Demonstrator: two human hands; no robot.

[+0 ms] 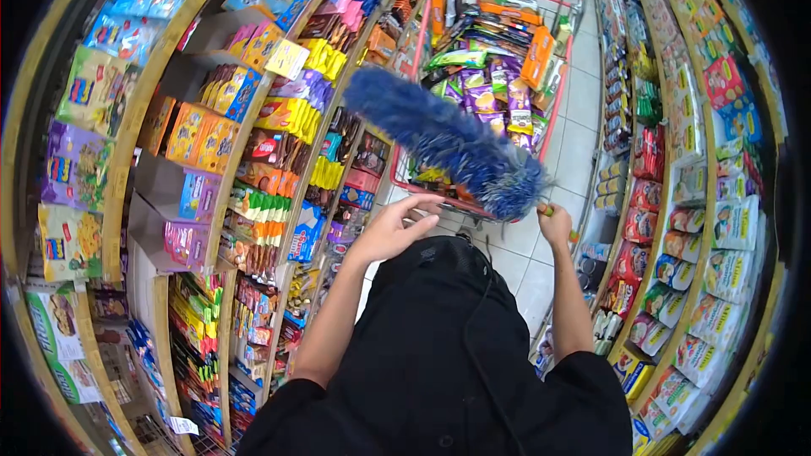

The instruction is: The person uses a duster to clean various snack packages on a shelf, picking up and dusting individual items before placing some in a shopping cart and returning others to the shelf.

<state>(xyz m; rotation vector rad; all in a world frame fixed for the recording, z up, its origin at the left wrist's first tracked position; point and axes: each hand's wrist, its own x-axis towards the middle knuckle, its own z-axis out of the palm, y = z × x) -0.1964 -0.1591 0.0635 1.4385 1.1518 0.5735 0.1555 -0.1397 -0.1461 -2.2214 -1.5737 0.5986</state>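
A fluffy blue duster stretches diagonally in front of me, its head overlapping the shopping cart in this view. My right hand is closed around its handle, and a short green and orange end shows beside the fist. My left hand holds nothing; its fingers are apart, close to the near end of the red-framed shopping cart. Inside the cart lie purple snack packs and orange boxes, partly hidden by the duster.
Shelves with chocolate bars and snack packs rise closely on my left. On my right, more shelves carry red packs and white packs. White floor tiles run along the aisle beside the cart. A white tag sticks out at lower left.
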